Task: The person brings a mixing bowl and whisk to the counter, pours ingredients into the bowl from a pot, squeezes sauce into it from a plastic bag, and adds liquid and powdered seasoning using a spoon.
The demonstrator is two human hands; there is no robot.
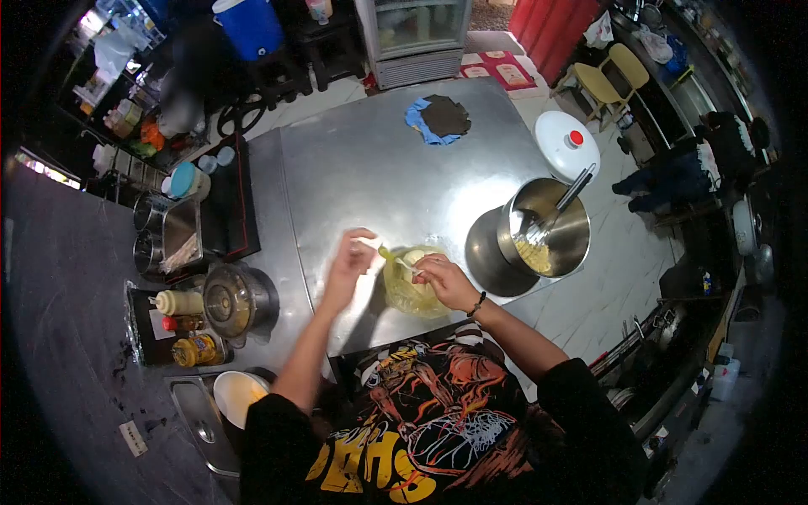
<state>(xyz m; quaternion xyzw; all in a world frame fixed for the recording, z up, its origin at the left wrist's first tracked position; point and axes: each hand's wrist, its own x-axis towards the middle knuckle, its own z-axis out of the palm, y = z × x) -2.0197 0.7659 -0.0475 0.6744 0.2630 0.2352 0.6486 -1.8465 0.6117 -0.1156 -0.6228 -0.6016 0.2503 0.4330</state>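
Note:
A thin yellowish plastic bag (415, 300) sits on the steel table in front of me, its mouth gathered upward. Pale contents inside it are hard to make out. My right hand (446, 281) is closed in a pinch on the bag's upper edge. To the left of the bag, my left hand (351, 259) is raised with its fingers bent and apart, slightly blurred, holding nothing that I can see. Right of the bag, a deep steel pot (579, 240) contains a whisk (551, 220) and a pale yellow mass (534, 255).
A blue and dark cloth (438, 119) lies at the far side of the steel table (353, 160). By the right edge is a white lid (557, 145) with a red knob. On the left stand a lidded pot (231, 305), sauce bottles (179, 302) and a white bowl (236, 396).

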